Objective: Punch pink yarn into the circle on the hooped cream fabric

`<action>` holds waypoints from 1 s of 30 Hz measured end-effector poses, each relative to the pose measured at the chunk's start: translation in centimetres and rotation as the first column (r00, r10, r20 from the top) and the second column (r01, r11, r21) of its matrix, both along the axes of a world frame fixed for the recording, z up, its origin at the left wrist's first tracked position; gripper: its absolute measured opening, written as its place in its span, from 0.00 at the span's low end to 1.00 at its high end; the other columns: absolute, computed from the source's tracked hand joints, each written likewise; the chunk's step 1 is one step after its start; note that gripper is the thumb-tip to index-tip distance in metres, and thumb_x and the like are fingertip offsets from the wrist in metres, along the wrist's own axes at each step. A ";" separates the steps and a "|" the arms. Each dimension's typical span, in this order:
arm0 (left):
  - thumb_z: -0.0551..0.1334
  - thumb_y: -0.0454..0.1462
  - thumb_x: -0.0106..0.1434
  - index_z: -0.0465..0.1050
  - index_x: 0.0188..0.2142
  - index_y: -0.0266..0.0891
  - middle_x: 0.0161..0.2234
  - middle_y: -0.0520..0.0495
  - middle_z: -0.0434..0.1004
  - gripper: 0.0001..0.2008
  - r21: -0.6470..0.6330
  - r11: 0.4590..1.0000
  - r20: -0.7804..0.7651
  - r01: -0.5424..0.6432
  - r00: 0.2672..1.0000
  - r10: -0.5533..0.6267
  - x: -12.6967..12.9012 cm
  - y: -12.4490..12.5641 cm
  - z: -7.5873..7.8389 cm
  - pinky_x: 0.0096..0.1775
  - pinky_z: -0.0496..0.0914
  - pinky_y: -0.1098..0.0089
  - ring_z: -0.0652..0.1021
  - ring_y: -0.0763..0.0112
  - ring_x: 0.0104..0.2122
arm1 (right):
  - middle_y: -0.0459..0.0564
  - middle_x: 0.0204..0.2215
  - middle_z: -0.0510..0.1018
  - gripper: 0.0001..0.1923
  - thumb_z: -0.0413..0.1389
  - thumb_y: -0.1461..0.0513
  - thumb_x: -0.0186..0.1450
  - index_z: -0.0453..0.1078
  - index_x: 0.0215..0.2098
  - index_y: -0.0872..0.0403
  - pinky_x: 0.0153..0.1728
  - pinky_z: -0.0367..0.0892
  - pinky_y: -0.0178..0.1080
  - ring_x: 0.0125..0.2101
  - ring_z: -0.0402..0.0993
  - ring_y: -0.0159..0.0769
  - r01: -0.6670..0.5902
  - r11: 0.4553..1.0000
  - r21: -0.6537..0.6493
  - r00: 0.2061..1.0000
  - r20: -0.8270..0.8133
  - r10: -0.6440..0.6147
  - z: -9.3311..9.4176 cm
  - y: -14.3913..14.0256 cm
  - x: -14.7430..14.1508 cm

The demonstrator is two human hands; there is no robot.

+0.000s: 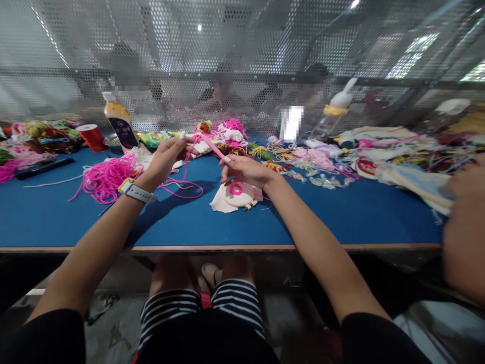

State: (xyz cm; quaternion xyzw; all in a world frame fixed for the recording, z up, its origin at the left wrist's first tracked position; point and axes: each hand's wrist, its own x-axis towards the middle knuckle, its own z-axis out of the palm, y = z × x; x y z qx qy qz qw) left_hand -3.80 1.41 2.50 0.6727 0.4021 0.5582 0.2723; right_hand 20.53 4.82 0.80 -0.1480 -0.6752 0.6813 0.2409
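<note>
Pink punch needle [213, 147], thin and stiff, is held slantwise above the blue table [182, 222]. Right hand [244, 171] pinches its lower end; left hand [166, 156] pinches its tip together with pink yarn [185, 179], which looks light, limp and easy to snag. Below lies an embroidery hoop [237, 194] with cloth, and a yarn heap [108, 177] sits left. Best held by the shaft, probably.

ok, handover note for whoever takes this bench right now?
Left hand: raised, pinching pink yarn strand at the tip of the slim pink punch needle tool.
Right hand: grips the tool's lower end.
Small wooden embroidery hoop with white cloth lies on the blue table; a small pink patch is stitched, the rest bare.
Loose pink yarn pile sits left.
</note>
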 end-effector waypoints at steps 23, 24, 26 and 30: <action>0.59 0.39 0.61 0.67 0.22 0.38 0.18 0.53 0.62 0.12 0.022 0.937 -0.006 -0.348 0.937 0.348 -2.0 1.2 -0.2 0.18 0.55 0.75 0.61 0.80 0.16 | 0.50 0.25 0.79 0.16 0.61 0.56 0.59 0.67 0.38 0.59 0.27 0.70 0.32 0.26 0.77 0.32 -0.058 0.998 0.004 0.994 0.091 0.058 0.4 -1.0 0.0; 0.59 0.40 0.61 0.67 0.22 0.38 0.18 0.53 0.63 0.12 0.022 0.932 -0.019 -0.363 0.932 0.363 -2.2 1.3 -0.3 0.18 0.56 0.76 0.61 0.80 0.16 | 0.50 0.25 0.79 0.16 0.61 0.55 0.59 0.67 0.38 0.59 0.28 0.70 0.33 0.27 0.77 0.33 -0.044 0.999 -0.001 0.995 0.086 0.044 0.4 -0.9 0.1; 0.60 0.41 0.60 0.68 0.23 0.38 0.17 0.53 0.64 0.12 0.027 0.923 -0.051 -0.383 0.922 0.384 -2.5 1.5 -0.4 0.18 0.56 0.76 0.61 0.80 0.16 | 0.50 0.25 0.79 0.17 0.62 0.55 0.58 0.66 0.38 0.58 0.28 0.71 0.33 0.27 0.77 0.34 -0.014 1.000 -0.007 0.997 0.081 0.015 0.4 -0.8 0.2; 0.61 0.41 0.59 0.71 0.23 0.38 0.17 0.54 0.65 0.11 0.073 0.909 -0.118 -0.409 0.902 0.415 -3.4 1.7 -0.5 0.19 0.57 0.76 0.62 0.80 0.16 | 0.50 0.26 0.79 0.17 0.62 0.55 0.58 0.66 0.37 0.57 0.29 0.71 0.34 0.28 0.77 0.34 0.034 0.999 0.002 0.996 0.086 -0.034 0.6 -0.5 0.4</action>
